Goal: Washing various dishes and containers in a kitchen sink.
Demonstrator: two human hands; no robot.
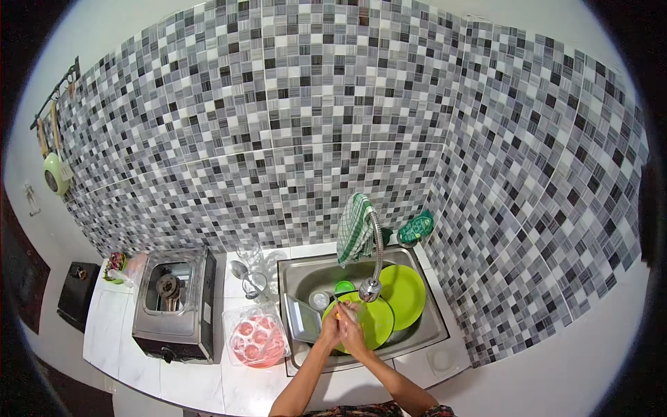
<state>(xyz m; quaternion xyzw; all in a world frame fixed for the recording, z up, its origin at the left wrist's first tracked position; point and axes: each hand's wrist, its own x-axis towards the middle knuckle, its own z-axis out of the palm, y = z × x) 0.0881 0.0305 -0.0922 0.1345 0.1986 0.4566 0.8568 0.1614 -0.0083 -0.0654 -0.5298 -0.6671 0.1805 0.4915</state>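
Observation:
Over the metal sink (365, 360), my left hand (330, 329) and my right hand (351, 332) are close together. Between them is something small and yellow, with a thin metal piece pointing up; what it is, I cannot tell. Beneath the hands lies a lime-green plate (376, 320), overlapping a second lime-green plate (409, 297) to its right. A light rectangular container (302, 319) leans at the sink's left side. Near it are a clear cup (319, 300) and a small green bowl (344, 287). The faucet's spray head (370, 290) hangs just above the plates.
A green-and-white checked cloth (354, 229) hangs on the flexible faucet. A green bottle (416, 227) stands behind the sink's right corner. To the left are a clear plastic tray (256, 338) over something pink, drinking glasses (249, 252), a spoon (238, 270) and a metal countertop appliance (174, 307).

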